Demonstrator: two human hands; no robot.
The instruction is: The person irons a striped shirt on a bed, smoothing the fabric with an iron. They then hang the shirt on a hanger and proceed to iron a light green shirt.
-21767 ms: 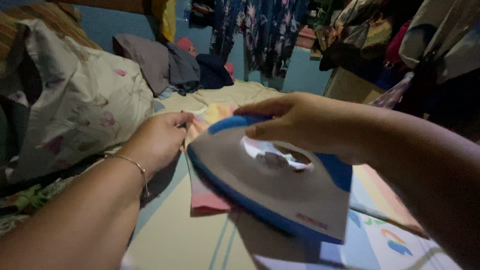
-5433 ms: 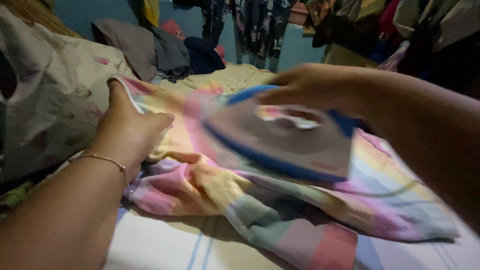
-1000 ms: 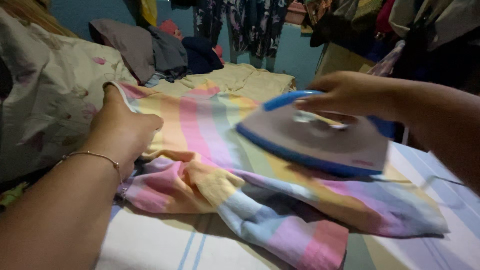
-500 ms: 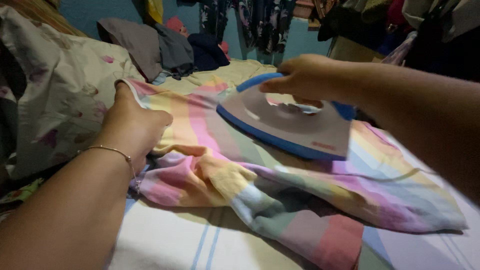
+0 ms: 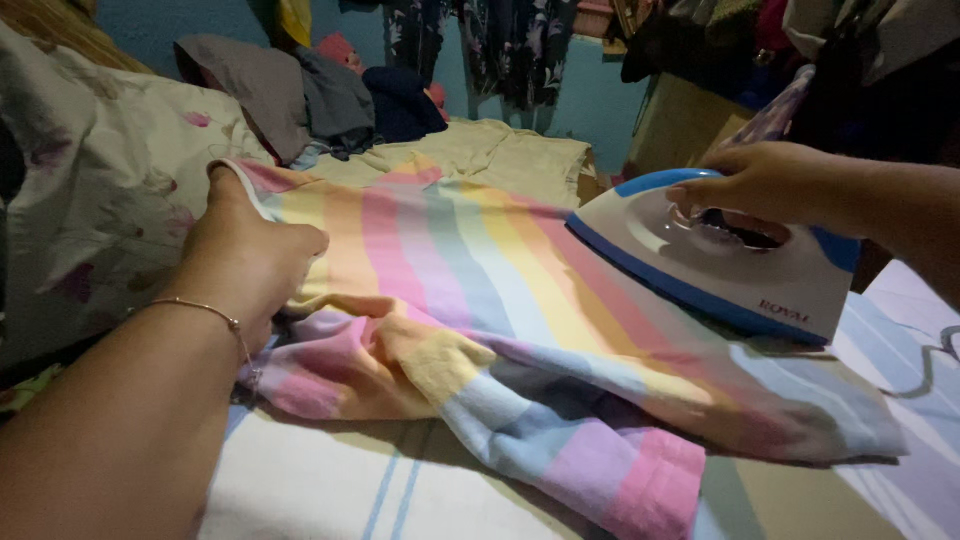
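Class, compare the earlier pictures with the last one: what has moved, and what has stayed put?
The iron, gripped by the right hand, slid rightward across the striped cloth towards its edge. The left hand stayed pinning the cloth's left end, and the bunched folds in front remain.

Since half a second ago the right hand (image 5: 770,180) has slid the blue-and-white iron (image 5: 715,255) from frame centre to the right edge, uncovering more of the striped cloth (image 5: 480,290)
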